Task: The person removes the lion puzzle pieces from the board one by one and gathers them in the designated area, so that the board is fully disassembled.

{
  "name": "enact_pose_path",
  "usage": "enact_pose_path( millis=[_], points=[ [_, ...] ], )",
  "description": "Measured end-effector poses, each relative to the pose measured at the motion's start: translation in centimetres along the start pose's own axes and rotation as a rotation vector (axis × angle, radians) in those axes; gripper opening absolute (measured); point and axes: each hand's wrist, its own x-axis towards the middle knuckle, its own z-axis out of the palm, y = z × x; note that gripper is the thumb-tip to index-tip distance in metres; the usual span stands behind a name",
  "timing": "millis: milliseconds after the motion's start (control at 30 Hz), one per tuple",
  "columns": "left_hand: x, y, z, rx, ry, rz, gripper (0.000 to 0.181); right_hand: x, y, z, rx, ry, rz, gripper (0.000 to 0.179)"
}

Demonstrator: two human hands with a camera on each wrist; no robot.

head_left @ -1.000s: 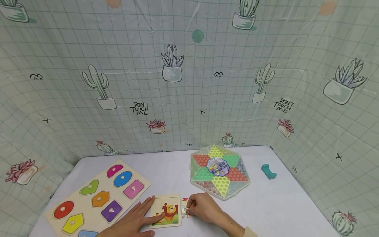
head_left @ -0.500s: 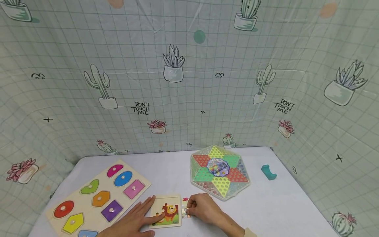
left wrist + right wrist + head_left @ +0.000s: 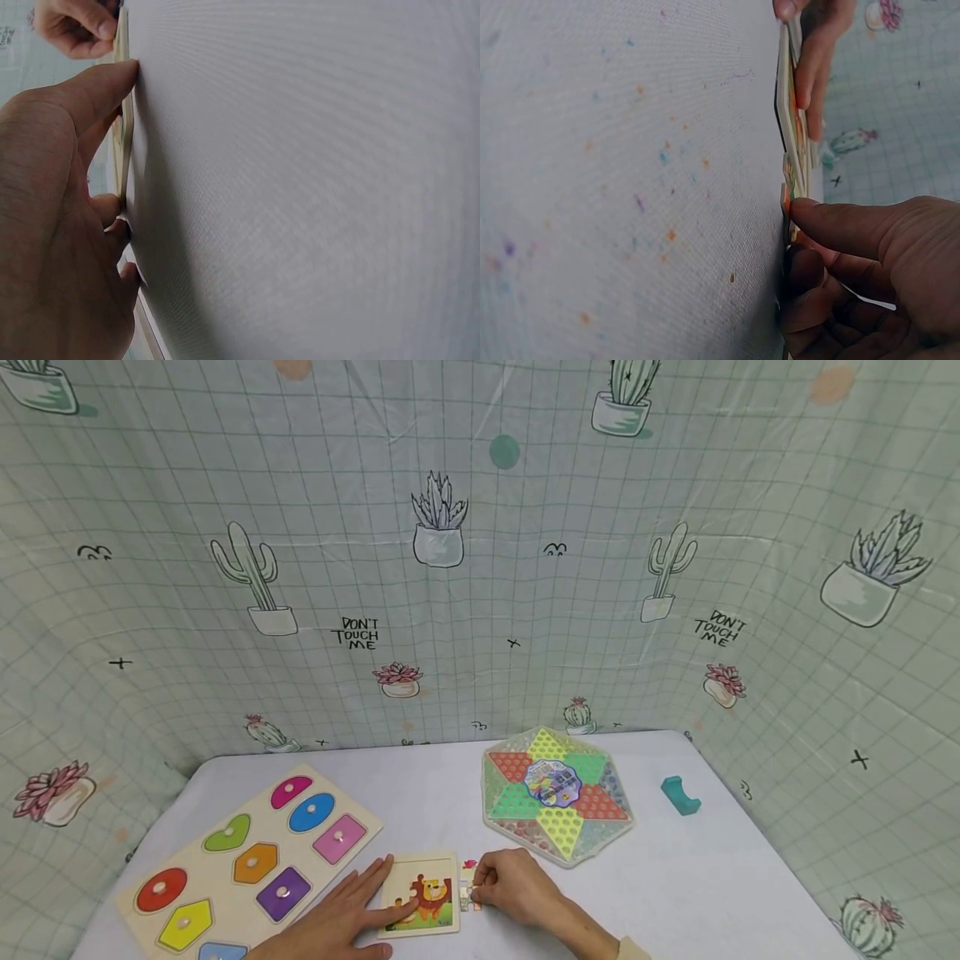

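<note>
A small wooden jigsaw tray [image 3: 397, 872] with a lion picture [image 3: 432, 893] lies at the table's front middle. My left hand [image 3: 333, 918] is spread over its left side. One fairly straight finger rests on the picture, and the thumb touches the tray's near edge in the left wrist view. Just right of the tray, my right hand [image 3: 517, 885] holds a small puzzle piece [image 3: 785, 196] between thumb and curled fingers, low against the table. Other puzzle pieces [image 3: 469, 865] lie beside it, partly hidden by the fingers.
A wooden shape board [image 3: 217, 893] with knobbed colored shapes lies at left, partly behind the left hand. A hexagonal Chinese checkers board [image 3: 557, 795] stands farther back right. At far right is a teal curved block [image 3: 681, 795]. A patterned curtain [image 3: 480, 610] surrounds the table.
</note>
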Motion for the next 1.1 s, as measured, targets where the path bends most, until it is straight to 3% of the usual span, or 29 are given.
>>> enact_pose_path(
  millis=[400,1100],
  points=[
    [-0.02,0.08,-0.01,-0.010,-0.002,-0.022,0.053,-0.06,-0.06,-0.06,-0.002,-0.005,0.018,0.018],
    [0.29,0.86,-0.28,0.071,0.001,-0.062,0.048,-0.09,0.23,0.24,-0.007,0.004,0.027,0.018]
  ],
)
